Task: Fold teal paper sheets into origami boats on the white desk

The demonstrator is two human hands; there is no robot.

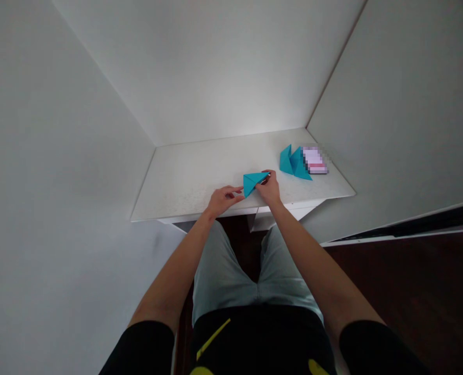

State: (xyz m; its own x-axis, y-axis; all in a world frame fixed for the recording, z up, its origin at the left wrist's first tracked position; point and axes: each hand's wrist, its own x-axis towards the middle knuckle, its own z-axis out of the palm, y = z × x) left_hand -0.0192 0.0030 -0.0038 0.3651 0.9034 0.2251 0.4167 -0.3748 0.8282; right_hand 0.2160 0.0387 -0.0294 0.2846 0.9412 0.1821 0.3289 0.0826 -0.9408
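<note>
A piece of folded blue paper (253,180) with sharp corners is held just above the front part of the white desk. My right hand (269,188) grips its right end, with fingers behind and thumb in front. My left hand (226,199) is at the paper's left corner, its thumb and fingers apart, the fingertips close to the edge. Whether those fingertips touch the paper is hard to tell.
The white desk (188,177) fits between walls on three sides. At its right stand blue folded paper shapes (294,162) beside a phone-like device with a blurred screen (314,160). A drawer or shelf (263,220) is under the desk's front edge.
</note>
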